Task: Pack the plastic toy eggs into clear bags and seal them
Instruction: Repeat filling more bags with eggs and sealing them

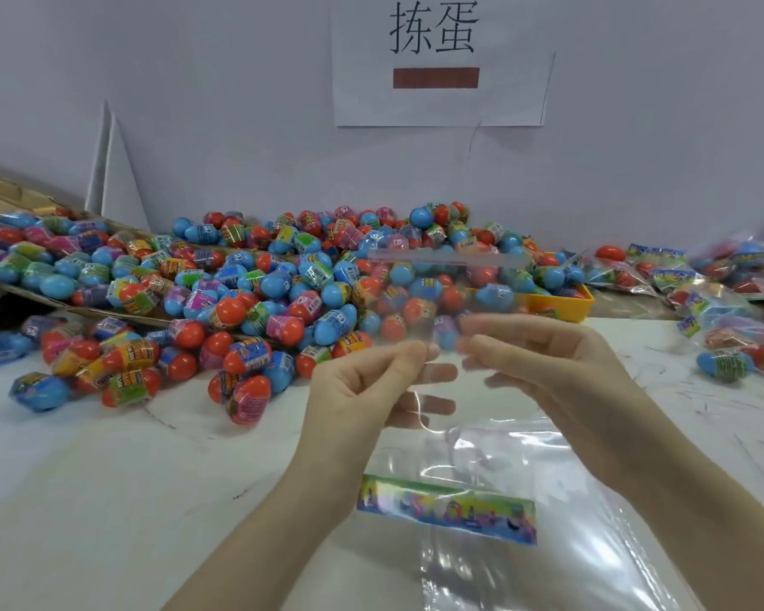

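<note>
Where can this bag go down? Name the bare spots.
Bare table lies left of the left hand, below the egg pile. Another patch sits right of the right hand, before the filled bags. Crowded: the flat bags beneath the hands.

Blurring across the middle: a thin clear plastic bag [433,302], its outline hard to trace against the heaped red and blue plastic toy eggs [248,284] showing through it. Smearing behind that film: fingertips [442,372] of both hands, grip too soft to read. Running off the bottom edge: both forearms and a stack of flat clear bags [548,522] on the white tabletop [107,478]. Getting cropped at the right edge: filled, sealed egg bags [724,275]. Hiding under eggs: most of a yellow plastic tray [578,304]. Staying illegible: print on the colourful card strip [446,513].
</note>
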Demonstrator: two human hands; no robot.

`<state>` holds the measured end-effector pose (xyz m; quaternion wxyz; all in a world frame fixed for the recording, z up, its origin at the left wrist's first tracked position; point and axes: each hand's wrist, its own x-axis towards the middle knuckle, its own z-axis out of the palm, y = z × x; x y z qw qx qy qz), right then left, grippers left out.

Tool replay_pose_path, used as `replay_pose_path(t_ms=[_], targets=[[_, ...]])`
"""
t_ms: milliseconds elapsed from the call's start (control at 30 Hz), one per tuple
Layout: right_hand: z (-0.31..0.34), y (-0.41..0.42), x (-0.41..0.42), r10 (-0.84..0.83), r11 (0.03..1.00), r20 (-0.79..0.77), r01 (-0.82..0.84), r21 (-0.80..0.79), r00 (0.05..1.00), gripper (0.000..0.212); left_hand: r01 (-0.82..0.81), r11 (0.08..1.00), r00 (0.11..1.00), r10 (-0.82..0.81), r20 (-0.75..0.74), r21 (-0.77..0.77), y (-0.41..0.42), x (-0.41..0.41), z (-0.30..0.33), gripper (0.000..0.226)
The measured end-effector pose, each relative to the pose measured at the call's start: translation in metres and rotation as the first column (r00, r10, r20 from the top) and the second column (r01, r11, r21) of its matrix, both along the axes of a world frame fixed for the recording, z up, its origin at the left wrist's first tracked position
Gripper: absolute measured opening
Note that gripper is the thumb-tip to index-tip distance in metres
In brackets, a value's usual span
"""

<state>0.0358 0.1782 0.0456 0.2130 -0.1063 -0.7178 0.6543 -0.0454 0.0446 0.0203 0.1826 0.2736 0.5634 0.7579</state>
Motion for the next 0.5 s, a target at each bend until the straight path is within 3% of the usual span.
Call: replay_pose_path(t_ms=[67,167,300,500], targets=[[0.0013,0.0017,0.0017,0.030,0.999,-0.004,-0.030,-0.017,1.000,0.021,0.010,0.999,1.000,-0.011,-0.022,-0.048,-0.0022,-0.0019,0.0010,0.029],[0.0008,0.0018,0.0016,0.053,0.998,0.022,-0.052,-0.021,0.998,0.020,0.036,0.998,0.999,-0.035,0.034,-0.045,-0.0034,-0.0043,0.0032,0.048],[-0.0001,0.0000,0.0008,0.091,0.996,0.069,-0.091,-0.002,0.993,0.021,0.021,1.000,0.999,-0.021,0.040,0.011,-0.0044,-0.0034,0.0049,0.023],[-0.0020,-0.0013,-0.0006,0.136,0.990,0.079,-0.138,0.015,0.988,0.020,0.022,1.000,0.999,-0.021,0.049,-0.007,-0.0041,-0.0044,0.0028,0.026]])
